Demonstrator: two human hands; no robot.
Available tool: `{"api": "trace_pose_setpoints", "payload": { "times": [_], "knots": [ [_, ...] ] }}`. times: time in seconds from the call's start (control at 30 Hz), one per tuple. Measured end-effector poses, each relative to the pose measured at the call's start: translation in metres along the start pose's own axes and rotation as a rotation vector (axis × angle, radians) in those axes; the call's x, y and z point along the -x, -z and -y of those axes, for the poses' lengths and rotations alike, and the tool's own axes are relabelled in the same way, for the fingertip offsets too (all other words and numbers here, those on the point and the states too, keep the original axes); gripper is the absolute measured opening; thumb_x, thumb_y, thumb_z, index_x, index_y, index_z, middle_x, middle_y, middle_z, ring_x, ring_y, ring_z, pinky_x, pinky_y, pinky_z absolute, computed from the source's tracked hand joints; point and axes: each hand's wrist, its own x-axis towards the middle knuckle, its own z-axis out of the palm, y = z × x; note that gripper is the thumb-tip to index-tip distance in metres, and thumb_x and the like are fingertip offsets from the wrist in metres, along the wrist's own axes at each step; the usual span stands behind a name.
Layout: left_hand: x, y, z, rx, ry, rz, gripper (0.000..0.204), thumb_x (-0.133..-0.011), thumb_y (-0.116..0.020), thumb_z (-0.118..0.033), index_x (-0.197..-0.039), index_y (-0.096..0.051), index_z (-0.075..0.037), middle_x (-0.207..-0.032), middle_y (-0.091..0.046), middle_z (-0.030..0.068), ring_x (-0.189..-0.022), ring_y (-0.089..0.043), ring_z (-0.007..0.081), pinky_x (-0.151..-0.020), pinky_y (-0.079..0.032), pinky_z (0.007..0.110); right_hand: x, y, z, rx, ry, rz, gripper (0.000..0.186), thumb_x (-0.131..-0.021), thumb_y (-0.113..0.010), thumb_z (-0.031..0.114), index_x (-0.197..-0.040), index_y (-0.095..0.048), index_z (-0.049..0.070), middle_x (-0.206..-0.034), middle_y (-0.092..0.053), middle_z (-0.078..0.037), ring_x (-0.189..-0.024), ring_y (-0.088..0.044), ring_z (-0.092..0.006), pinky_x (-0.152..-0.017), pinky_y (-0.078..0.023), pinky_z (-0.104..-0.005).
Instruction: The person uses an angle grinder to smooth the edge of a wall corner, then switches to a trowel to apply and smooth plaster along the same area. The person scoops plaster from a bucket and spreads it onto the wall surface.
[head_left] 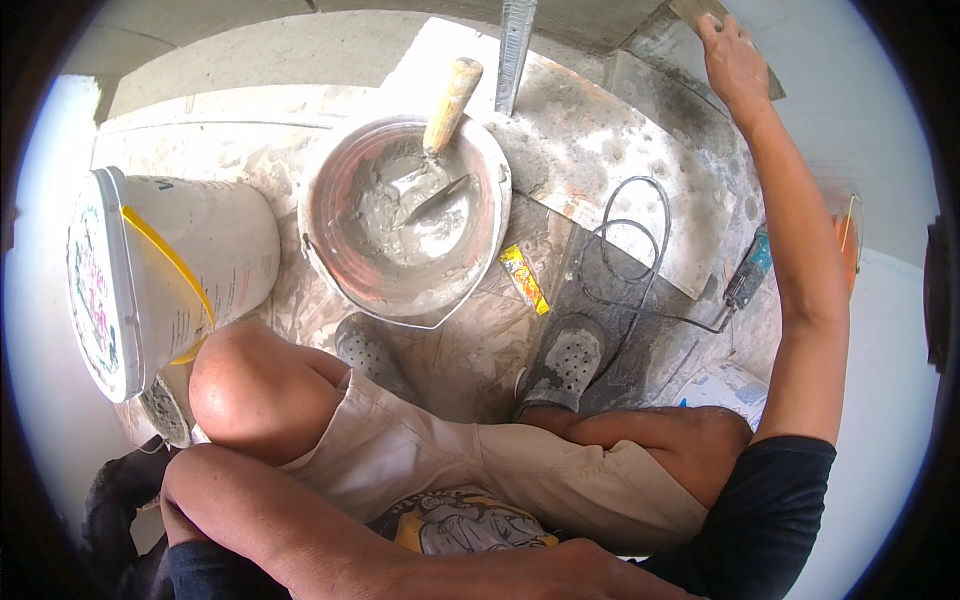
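Out at the upper right, my right hand [735, 58] is closed on a flat grey-brown board-like tool [776, 84], held against the wall beside the corner. Its exact kind does not show. My left arm is bent across my lap, and my left hand [585, 572] lies at the lower edge with its fingers hidden. In front of me stands a reddish bucket [318, 215] of wet grey mortar [385, 215]. A trowel with a wooden handle [453, 105] leans in it, its blade sunk in the mix.
A white lidded pail [215, 245] with a yellow handle lies tilted at left. On the right are a blue power tool [750, 268] and its looped black cord [655, 285]. A metal straightedge [514, 55] stands behind the bucket, near a pale board [640, 140]. A yellow packet [524, 280] lies on the floor.
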Motion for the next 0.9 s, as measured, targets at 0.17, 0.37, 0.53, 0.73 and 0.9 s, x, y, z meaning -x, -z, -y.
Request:
{"api": "trace_pose_setpoints", "payload": {
  "times": [0.17, 0.37, 0.53, 0.73, 0.9],
  "knots": [
    [0.005, 0.003, 0.022, -0.027, -0.279, -0.001, 0.032, -0.104, -0.051, -0.024, -0.125, -0.057, -0.001, -0.094, -0.066, 0.0193, -0.076, -0.065, 0.0244, -0.077, -0.050, 0.048, 0.011, 0.014, 0.004, 0.082, -0.061, 0.108, 0.025, -0.101, -0.055, 0.013, -0.125, -0.052, 0.011, -0.118, -0.061, -0.017, -0.107, -0.067, -0.0410, -0.079, -0.061, -0.0470],
    [-0.001, -0.004, -0.009, -0.023, 0.046, -0.027, 0.032, -0.105, -0.049, -0.025, -0.125, -0.057, -0.001, -0.094, -0.065, 0.0197, -0.077, -0.065, 0.0251, -0.077, -0.051, 0.047, -0.003, 0.012, -0.005, 0.028, -0.012, -0.012, 0.029, -0.100, -0.053, 0.012, -0.129, -0.051, 0.012, -0.117, -0.061, -0.019, -0.106, -0.067, -0.0431, -0.079, -0.060, -0.0502],
    [0.003, -0.006, 0.009, 0.006, -0.132, -0.033, 0.035, -0.106, -0.047, -0.028, -0.126, -0.057, 0.000, -0.094, -0.065, 0.0194, -0.077, -0.065, 0.0251, -0.077, -0.051, 0.047, -0.009, 0.013, -0.003, 0.024, -0.066, 0.003, 0.032, -0.095, -0.054, 0.009, -0.127, -0.053, 0.009, -0.113, -0.062, -0.022, -0.097, -0.068, -0.0436, -0.078, -0.057, -0.0526],
    [0.003, 0.012, 0.010, -0.008, -0.138, 0.072, 0.038, -0.108, -0.044, -0.032, -0.125, -0.057, 0.000, -0.093, -0.065, 0.0178, -0.076, -0.064, 0.0238, -0.079, -0.051, 0.047, -0.001, 0.017, -0.009, 0.078, -0.036, 0.107, 0.030, -0.100, -0.050, 0.010, -0.130, -0.052, 0.013, -0.118, -0.060, -0.019, -0.105, -0.066, -0.0442, -0.078, -0.059, -0.0508],
    [0.000, 0.014, 0.020, -0.014, -0.287, 0.102, 0.039, -0.108, -0.044, -0.034, -0.124, -0.057, 0.000, -0.093, -0.065, 0.0170, -0.077, -0.063, 0.0233, -0.082, -0.049, 0.047, 0.012, 0.029, -0.008, 0.050, -0.018, -0.012, 0.026, -0.100, -0.054, 0.012, -0.126, -0.052, 0.012, -0.119, -0.061, -0.018, -0.107, -0.068, -0.0394, -0.079, -0.061, -0.0477]
  ]
}}
